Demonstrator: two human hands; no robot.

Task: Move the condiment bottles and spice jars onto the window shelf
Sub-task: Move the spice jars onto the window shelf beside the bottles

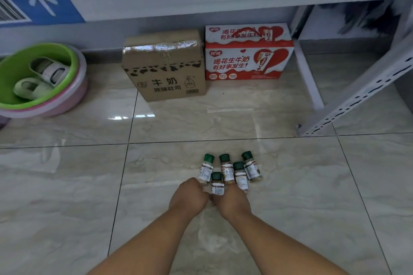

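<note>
Head view: five spice jars (226, 173) with green caps stand upright in a tight cluster on the tiled floor (67, 185), three in the far row and two nearer the person. Both bare forearms extend forward to the cluster. The left hand (190, 196) is at the near left of the group, its knuckles against the base of the leftmost jar (205, 172). The right hand (232, 204) is at the near right, below the two middle jars. The front jar (217, 186) sits between the two hands and touches both. Each hand shows its back to the camera with the fingers curled away underneath; whether either hand has closed on a jar cannot be determined. Against the far wall rest a taped cardboard box (164, 67) and, just beside it, a red-and-white carton (248, 56). At far left, a green basin (13, 67) nested in a pink one holds a pair of slippers (49, 71). A grey perforated metal rack (357, 94) stands at right.
</note>
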